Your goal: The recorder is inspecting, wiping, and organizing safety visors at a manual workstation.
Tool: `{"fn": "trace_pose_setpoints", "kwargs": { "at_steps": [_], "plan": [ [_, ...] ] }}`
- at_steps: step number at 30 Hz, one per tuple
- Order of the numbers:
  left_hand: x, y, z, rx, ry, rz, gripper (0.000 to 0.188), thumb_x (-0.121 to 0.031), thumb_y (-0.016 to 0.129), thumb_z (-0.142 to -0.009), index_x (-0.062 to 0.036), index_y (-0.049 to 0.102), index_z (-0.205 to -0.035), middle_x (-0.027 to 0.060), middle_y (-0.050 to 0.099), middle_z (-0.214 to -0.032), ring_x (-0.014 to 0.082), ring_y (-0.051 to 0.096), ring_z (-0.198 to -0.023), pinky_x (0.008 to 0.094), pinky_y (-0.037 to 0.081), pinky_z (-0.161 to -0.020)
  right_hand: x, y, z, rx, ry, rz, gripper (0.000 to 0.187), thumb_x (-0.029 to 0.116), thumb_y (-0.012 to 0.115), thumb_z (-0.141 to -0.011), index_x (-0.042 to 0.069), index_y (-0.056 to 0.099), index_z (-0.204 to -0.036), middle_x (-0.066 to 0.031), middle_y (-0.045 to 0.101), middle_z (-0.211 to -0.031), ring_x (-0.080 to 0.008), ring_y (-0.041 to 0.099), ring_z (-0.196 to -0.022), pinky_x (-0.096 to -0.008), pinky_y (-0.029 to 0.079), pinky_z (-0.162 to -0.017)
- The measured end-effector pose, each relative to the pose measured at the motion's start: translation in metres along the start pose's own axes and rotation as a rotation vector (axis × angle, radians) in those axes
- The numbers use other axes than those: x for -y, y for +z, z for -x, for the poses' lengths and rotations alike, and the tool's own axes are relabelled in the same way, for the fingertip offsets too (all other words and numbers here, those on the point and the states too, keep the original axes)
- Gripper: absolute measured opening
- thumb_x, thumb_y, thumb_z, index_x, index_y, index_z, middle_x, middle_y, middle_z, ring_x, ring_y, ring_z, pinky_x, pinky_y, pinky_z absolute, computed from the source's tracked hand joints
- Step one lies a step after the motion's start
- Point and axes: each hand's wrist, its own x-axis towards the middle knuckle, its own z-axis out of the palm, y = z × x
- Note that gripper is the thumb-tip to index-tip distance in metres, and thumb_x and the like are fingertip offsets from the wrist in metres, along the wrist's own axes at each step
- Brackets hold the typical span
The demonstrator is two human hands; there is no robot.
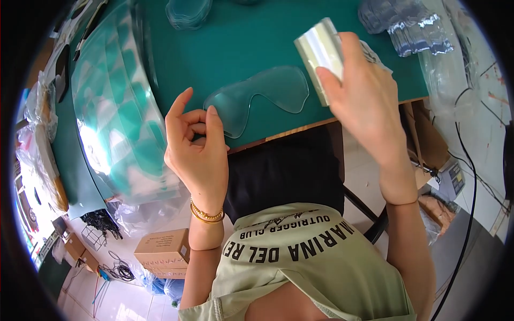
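A clear goggle-shaped plastic lens (284, 88), with a notch along its lower edge, lies over the front of the green table. My left hand (195, 142) is at its left end, the thumb and curled middle finger closed on the lens edge and the index finger raised. To the right of the lens, my right hand (367, 96) grips a wide, pale cream roll (316, 59) with a shiny face, probably tape. Its thumb presses the near side, and the other fingers are mostly hidden behind it. The roll is held tilted above the table.
Large clear plastic sheets (120, 107) cover the table's left side. A stack of clear pieces (188, 12) stands at the back, and more stacked clear pieces (409, 27) lie at the back right. The green table (251, 43) ends close to my lap. Cardboard boxes (163, 249) stand on the floor.
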Motion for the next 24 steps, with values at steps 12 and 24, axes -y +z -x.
{"fn": "trace_pose_setpoints", "kwargs": {
  "at_steps": [12,24],
  "plan": [
    [-0.022,0.002,0.002,0.043,-0.036,0.094,0.039,0.004,0.065,-0.091,-0.0006,0.056,-0.129,0.0043,0.065,-0.086,0.0027,0.055,-0.061,0.0166,0.043,-0.046,-0.014,0.027,-0.012,-0.007,-0.136,-0.464,0.030,0.014,0.063,-0.093,-0.008,0.042,-0.096,-0.0221,0.059,-0.061,-0.0380,0.063,-0.054,-0.0434,0.047,-0.050],
    [-0.023,-0.004,0.001,0.084,-0.100,0.316,0.045,0.003,0.064,-0.092,0.0011,0.048,-0.134,0.0073,0.065,-0.089,0.0041,0.056,-0.062,0.0162,0.045,-0.044,0.024,0.027,-0.022,0.199,-0.108,-0.439,0.032,0.019,0.064,-0.094,-0.003,0.044,-0.104,-0.0274,0.063,-0.079,-0.0433,0.065,-0.075,-0.0442,0.048,-0.060]
  ]
}}
